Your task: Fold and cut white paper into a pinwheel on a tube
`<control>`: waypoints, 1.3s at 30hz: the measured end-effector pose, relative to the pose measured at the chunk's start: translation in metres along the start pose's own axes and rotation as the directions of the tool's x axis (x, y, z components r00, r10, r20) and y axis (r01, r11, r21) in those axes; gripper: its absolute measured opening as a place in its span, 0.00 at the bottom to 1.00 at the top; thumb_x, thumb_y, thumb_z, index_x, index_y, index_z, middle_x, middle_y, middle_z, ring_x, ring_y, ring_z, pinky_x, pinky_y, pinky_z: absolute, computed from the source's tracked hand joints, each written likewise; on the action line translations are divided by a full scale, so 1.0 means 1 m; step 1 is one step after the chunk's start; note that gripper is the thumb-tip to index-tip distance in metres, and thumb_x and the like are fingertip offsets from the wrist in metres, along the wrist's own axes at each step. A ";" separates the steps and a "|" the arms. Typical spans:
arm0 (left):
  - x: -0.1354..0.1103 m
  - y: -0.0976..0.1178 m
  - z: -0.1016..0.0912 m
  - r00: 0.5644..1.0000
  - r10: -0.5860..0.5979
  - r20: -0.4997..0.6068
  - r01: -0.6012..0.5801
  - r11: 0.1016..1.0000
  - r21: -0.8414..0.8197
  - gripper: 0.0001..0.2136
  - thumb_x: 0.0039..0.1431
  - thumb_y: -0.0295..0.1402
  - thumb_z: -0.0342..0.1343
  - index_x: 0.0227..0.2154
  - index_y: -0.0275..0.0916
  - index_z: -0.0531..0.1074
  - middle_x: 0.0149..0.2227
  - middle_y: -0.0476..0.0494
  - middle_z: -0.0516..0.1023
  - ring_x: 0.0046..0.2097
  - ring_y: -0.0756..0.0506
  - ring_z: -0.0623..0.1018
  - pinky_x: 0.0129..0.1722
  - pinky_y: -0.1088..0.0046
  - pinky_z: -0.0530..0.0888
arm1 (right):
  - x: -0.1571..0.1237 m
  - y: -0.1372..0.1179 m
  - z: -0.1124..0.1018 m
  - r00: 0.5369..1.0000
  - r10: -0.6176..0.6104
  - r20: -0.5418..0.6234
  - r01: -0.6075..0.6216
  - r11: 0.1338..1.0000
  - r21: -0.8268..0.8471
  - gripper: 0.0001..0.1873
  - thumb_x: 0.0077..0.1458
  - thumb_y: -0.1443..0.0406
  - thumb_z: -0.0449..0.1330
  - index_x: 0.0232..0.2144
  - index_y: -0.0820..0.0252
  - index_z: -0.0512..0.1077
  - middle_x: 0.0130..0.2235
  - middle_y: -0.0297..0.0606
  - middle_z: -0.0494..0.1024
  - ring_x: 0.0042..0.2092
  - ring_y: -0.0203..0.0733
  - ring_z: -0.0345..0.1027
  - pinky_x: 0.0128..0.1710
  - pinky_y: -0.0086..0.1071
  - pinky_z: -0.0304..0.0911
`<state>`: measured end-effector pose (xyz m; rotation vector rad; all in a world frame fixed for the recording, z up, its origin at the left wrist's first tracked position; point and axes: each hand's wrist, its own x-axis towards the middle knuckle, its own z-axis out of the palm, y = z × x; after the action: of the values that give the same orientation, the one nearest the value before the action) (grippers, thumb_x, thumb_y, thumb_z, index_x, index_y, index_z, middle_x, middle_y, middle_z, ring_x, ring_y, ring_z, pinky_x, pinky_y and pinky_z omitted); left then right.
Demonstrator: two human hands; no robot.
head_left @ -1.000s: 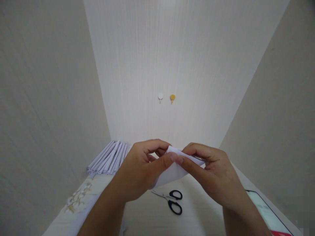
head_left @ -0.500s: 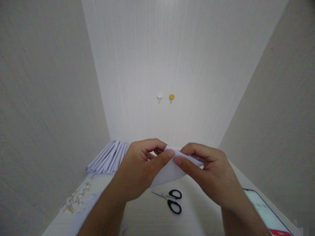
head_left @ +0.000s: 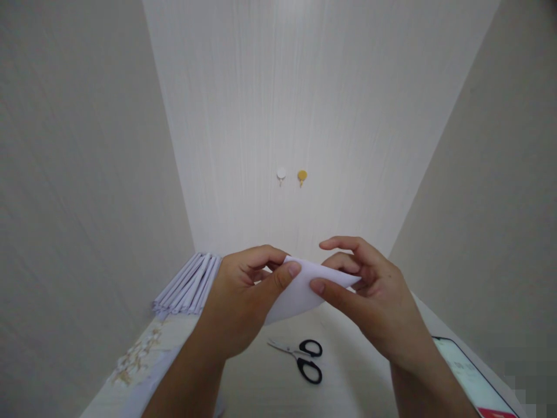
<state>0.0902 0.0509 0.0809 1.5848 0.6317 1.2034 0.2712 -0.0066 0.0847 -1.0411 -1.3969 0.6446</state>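
The workpiece is white paper: thin, smooth, matte, with a curved lower edge and a sharp point at its right end. It is held up off the pale counter, farther from the wearer than the black-handled metal scissors, whose blades are slightly parted.

The left hand pinches the paper's left upper corner, thumb on the near face, fingers curled behind. The right hand pinches the right part, thumb on the near face and a bent finger behind the upper edge (the index finger is raised clear of the sheet). The pointed end lies against or just beside the right fingers; contact there cannot be confirmed. Both forearms angle inward, wrists above the counter. Slender white paper rolls lie stacked at left.
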 end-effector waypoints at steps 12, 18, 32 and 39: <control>0.004 0.003 0.006 0.962 0.137 -0.237 -0.135 0.991 0.025 0.06 0.51 0.36 0.68 0.25 0.40 0.81 0.22 0.49 0.78 0.22 0.52 0.72 0.19 0.80 0.67 | 0.005 0.002 -0.010 0.999 -0.012 -0.041 0.015 0.997 0.072 0.10 0.51 0.59 0.72 0.31 0.59 0.80 0.26 0.36 0.80 0.29 0.35 0.71 0.27 0.26 0.64; 0.004 0.004 0.007 0.962 0.163 -0.219 -0.161 0.987 0.026 0.05 0.52 0.34 0.68 0.24 0.40 0.81 0.22 0.51 0.78 0.22 0.53 0.72 0.20 0.80 0.67 | 0.005 0.002 -0.012 0.993 -0.063 -0.100 0.066 0.997 0.035 0.08 0.52 0.60 0.72 0.30 0.58 0.81 0.26 0.36 0.81 0.28 0.36 0.71 0.27 0.26 0.66; 0.004 -0.003 0.001 0.999 0.019 0.038 -0.018 0.999 -0.032 0.08 0.55 0.37 0.66 0.28 0.37 0.79 0.24 0.49 0.76 0.25 0.51 0.72 0.23 0.78 0.68 | 0.007 0.001 -0.010 0.976 -0.121 -0.178 0.138 0.987 0.083 0.06 0.57 0.61 0.68 0.29 0.55 0.79 0.28 0.31 0.79 0.31 0.34 0.70 0.32 0.25 0.68; 0.004 0.003 0.003 0.987 0.124 -0.099 -0.122 0.992 0.020 0.06 0.55 0.34 0.66 0.26 0.38 0.79 0.22 0.50 0.77 0.25 0.52 0.74 0.25 0.80 0.71 | 0.005 0.005 -0.001 0.938 0.095 0.335 -0.145 0.981 0.129 0.14 0.60 0.57 0.65 0.44 0.57 0.80 0.37 0.40 0.82 0.37 0.43 0.73 0.39 0.36 0.69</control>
<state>0.0942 0.0523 0.0854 1.6018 0.6144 1.3797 0.2734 0.0001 0.0825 -0.9305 -1.5486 1.0363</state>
